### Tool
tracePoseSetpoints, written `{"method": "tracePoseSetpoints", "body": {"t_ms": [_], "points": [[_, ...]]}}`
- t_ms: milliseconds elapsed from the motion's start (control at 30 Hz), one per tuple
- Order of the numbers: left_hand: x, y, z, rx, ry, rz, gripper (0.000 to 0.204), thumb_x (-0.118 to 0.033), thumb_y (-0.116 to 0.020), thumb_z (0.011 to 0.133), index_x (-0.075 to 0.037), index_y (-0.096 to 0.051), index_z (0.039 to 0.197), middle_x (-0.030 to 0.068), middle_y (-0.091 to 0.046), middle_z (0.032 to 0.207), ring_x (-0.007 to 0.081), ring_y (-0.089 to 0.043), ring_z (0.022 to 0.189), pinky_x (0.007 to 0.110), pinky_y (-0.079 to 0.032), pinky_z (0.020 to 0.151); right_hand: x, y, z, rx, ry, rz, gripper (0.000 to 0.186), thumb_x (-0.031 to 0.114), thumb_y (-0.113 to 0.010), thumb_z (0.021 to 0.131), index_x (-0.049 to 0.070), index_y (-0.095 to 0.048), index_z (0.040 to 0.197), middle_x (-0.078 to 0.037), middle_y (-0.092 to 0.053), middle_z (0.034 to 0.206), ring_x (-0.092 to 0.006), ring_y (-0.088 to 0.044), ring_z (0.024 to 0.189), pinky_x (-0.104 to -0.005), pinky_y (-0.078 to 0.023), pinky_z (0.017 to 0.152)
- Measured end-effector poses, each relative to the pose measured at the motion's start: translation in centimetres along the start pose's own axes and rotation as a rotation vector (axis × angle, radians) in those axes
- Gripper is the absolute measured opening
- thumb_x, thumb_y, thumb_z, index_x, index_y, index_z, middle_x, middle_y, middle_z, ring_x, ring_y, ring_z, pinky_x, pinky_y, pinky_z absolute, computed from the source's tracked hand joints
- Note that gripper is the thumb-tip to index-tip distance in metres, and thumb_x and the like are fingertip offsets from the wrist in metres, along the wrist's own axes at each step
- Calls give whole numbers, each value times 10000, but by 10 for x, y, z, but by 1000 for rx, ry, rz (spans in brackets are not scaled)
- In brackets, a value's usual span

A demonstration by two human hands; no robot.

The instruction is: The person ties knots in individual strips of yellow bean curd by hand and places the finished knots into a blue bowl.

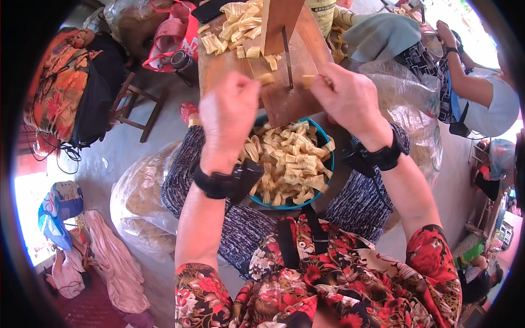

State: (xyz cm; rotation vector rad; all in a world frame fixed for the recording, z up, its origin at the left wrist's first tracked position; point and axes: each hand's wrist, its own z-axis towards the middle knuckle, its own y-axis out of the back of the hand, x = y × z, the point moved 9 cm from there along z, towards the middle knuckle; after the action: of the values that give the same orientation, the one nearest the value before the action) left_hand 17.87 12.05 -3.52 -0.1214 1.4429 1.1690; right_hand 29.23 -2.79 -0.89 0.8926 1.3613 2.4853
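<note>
A narrow upright blade [288, 57] stands on a wooden board [287, 109], beside a wooden post [279, 27]. To its left my left hand [232, 109], blurred by motion, is closed; a pale yellow strip [266, 78] pokes out at its fingertips. On the blade's other side my right hand [350, 98] pinches another short pale yellow strip [309, 81]. Between my knees, below the board, a blue-rimmed basin [295, 206] is heaped with folded pale yellow pieces [292, 158]. More long strips [240, 24] are piled at the board's far left.
Clear plastic bags [142, 202] flank my legs. At the far left are a red-and-white bag [175, 33], a dark lidded cup [183, 63] and a wooden stool [139, 104]. Another person [476, 93] sits at the right. A pale sack [321, 16] stands behind the board.
</note>
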Motion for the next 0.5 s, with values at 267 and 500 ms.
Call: {"method": "tracePoseSetpoints", "body": {"t_ms": [267,500], "points": [[-60,-5,-52,214,-56,-401,86,-81,-662,768,-41,-617,830,-10,-596,706,42,-516,619,203,-420,547,13,-5,-46,201,-398,1052,251,241,-577,865,-3,-620,907,-38,-623,765,-73,-566,654,-207,-462,594],[-38,-4,-88,642,267,-561,99,-80,-649,779,-22,-634,858,-6,-581,709,38,-502,601,196,-409,539,1,30,-64,0,-502,1286,192,151,-498,905,-19,-580,868,-52,-618,763,-101,-592,657,-217,-476,582]]}}
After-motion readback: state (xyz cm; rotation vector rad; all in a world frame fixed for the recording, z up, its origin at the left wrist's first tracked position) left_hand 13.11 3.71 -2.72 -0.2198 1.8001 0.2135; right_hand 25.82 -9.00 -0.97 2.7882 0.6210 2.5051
